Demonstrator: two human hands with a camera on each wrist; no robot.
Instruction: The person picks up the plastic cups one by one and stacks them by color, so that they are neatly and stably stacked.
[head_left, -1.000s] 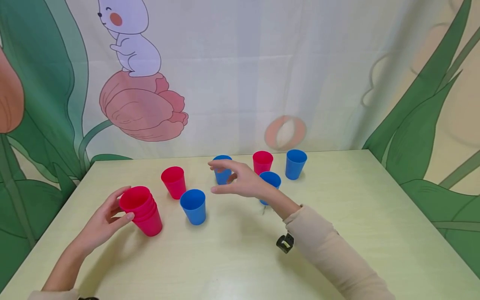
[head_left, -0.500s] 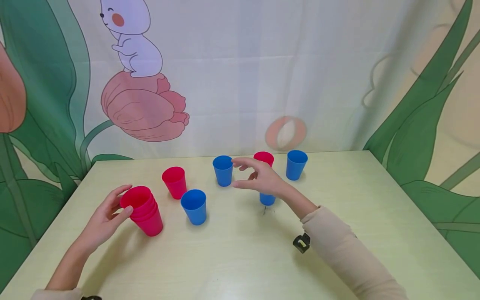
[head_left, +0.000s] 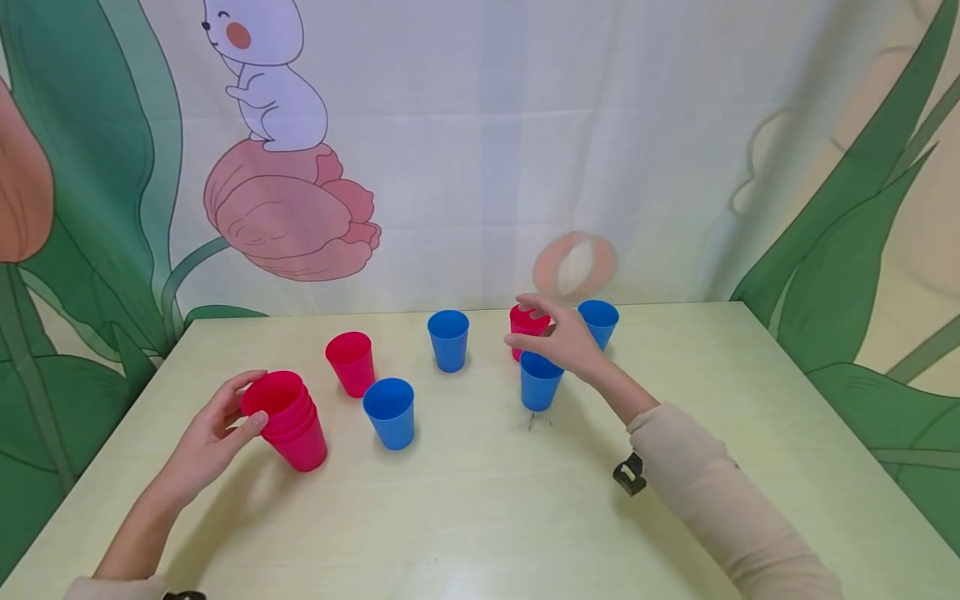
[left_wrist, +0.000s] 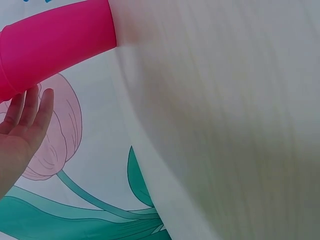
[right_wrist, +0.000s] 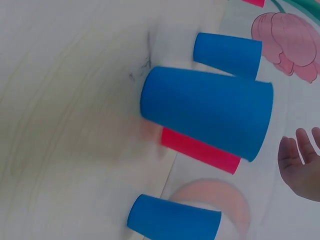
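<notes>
On the left, my left hand (head_left: 213, 446) holds a stack of red cups (head_left: 303, 442), thumb at the near side and fingers round the far side. The stack stands on the table, and the left wrist view shows the fingers against the red cup wall (left_wrist: 60, 42). My right hand (head_left: 566, 333) hovers with thumb and fingers spread, nothing between them. It overlaps a red cup (head_left: 522, 321) at the back and the rim of a nearer blue cup (head_left: 540, 387). In the right wrist view, the right hand (right_wrist: 302, 165) is beyond that blue cup's (right_wrist: 207, 112) rim.
Another red cup (head_left: 351, 367) stands beyond a blue cup (head_left: 390, 417), right of the stack. One blue cup (head_left: 448, 343) is at the back middle, another blue cup (head_left: 600, 321) at the back right. A printed curtain (head_left: 435, 150) hangs behind the table (head_left: 450, 517).
My right hand has moved rightward and slightly back, from in front of the back-middle blue cup to over the red cup. My left hand stays on the red stack.
</notes>
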